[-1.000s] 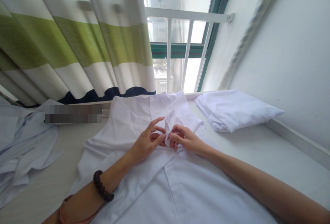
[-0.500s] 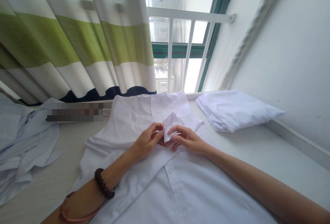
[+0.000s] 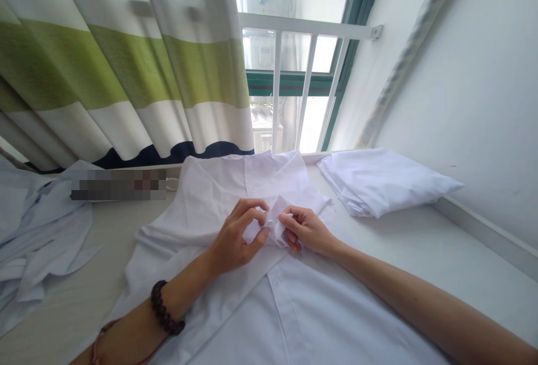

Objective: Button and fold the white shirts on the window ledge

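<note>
left hand (image 3: 235,239) pinching shirt (image 3: 218,185) fold, centre | right hand (image 3: 305,230) pinching same fold | white smooth cloth | no writing legible

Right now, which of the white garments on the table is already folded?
The one at the far right by the wall: a neat flat stack. The shirt under both hands is spread open, and the pile at the left is crumpled.

White shirt (image 3: 260,303); green-, white- and navy-banded curtain (image 3: 126,68).
</note>
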`<state>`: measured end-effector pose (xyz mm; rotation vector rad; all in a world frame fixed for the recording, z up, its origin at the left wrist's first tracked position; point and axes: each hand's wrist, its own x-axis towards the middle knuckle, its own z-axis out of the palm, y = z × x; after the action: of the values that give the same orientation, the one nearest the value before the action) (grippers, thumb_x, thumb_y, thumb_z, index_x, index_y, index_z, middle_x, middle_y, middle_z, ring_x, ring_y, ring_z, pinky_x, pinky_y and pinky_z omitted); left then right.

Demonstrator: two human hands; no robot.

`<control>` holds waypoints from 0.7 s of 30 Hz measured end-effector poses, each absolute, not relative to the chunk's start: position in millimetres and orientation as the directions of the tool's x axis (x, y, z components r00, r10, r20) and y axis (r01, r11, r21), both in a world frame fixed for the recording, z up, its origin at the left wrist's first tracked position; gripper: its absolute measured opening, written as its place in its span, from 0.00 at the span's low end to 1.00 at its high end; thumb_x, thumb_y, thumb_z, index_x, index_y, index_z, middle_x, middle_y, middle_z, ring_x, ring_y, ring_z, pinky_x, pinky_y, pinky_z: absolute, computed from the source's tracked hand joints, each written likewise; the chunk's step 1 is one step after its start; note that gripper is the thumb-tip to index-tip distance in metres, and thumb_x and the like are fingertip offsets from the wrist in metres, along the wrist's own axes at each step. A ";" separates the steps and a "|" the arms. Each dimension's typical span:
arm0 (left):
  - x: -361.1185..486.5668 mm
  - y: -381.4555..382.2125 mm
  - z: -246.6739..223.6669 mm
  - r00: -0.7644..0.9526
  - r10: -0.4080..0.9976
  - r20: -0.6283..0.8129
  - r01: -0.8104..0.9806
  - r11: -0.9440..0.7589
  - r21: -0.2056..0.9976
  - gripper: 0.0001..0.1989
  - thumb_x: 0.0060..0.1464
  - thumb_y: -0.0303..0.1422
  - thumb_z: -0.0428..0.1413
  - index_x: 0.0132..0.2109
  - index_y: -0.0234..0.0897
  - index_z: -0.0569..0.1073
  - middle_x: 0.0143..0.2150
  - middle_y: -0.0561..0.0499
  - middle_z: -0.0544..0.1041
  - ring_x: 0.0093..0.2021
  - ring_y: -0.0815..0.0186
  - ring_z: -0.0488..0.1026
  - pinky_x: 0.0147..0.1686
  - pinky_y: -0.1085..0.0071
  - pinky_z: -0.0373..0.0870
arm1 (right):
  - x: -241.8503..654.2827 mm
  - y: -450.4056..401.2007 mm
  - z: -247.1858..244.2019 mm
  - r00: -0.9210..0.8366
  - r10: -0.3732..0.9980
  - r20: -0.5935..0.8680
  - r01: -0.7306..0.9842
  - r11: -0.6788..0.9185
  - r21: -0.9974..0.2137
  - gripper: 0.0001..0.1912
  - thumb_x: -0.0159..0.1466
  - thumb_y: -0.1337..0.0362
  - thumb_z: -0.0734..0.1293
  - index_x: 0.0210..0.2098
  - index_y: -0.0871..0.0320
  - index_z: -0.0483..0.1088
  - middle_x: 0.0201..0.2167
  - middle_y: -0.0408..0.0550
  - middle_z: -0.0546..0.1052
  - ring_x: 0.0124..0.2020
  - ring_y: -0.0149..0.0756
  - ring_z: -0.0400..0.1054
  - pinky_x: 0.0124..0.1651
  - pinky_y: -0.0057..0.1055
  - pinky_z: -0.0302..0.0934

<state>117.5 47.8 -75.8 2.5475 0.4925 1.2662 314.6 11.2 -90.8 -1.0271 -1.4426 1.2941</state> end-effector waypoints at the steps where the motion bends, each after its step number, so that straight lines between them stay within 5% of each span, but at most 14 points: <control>1: 117.7 46.9 -75.1 0.555 0.400 0.729 0.190 -0.915 0.357 0.07 0.53 0.20 0.53 0.35 0.37 0.65 0.46 0.46 0.70 0.47 0.63 0.68 0.48 0.65 0.67 | 314.4 11.1 -90.4 -0.239 0.967 0.085 0.018 0.092 -0.996 0.21 0.61 0.46 0.64 0.27 0.58 0.63 0.14 0.35 0.67 0.12 0.25 0.63 0.15 0.21 0.55; 8: 117.6 52.9 -79.7 0.597 0.317 0.737 0.122 -0.944 0.307 0.07 0.56 0.21 0.53 0.37 0.38 0.67 0.39 0.50 0.74 0.38 0.68 0.70 0.39 0.72 0.69 | 321.9 13.3 -90.4 -0.381 0.924 0.043 -0.041 0.030 -0.999 0.20 0.60 0.48 0.67 0.31 0.62 0.70 0.25 0.47 0.78 0.22 0.30 0.72 0.20 0.22 0.61; 13: 114.5 61.8 -88.9 0.531 0.534 0.658 0.332 -0.846 0.417 0.05 0.61 0.30 0.52 0.45 0.38 0.67 0.35 0.53 0.72 0.29 0.71 0.67 0.31 0.76 0.67 | 329.9 17.0 -89.6 -0.470 0.881 0.048 -0.094 0.004 -0.996 0.16 0.56 0.57 0.73 0.37 0.63 0.74 0.33 0.51 0.80 0.33 0.35 0.76 0.24 0.23 0.64; 21: 115.1 59.2 -83.9 0.577 0.702 0.417 0.338 -0.671 0.660 0.08 0.61 0.36 0.49 0.40 0.36 0.68 0.31 0.55 0.71 0.23 0.74 0.64 0.25 0.78 0.64 | 324.1 16.2 -88.1 -0.427 0.904 0.032 -0.090 -0.007 -0.996 0.17 0.57 0.52 0.70 0.31 0.60 0.67 0.24 0.44 0.77 0.21 0.30 0.72 0.20 0.24 0.63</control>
<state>115.1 59.2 -83.9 2.2894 0.8286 0.9246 324.1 16.2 -88.1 -0.8893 -1.4591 1.5567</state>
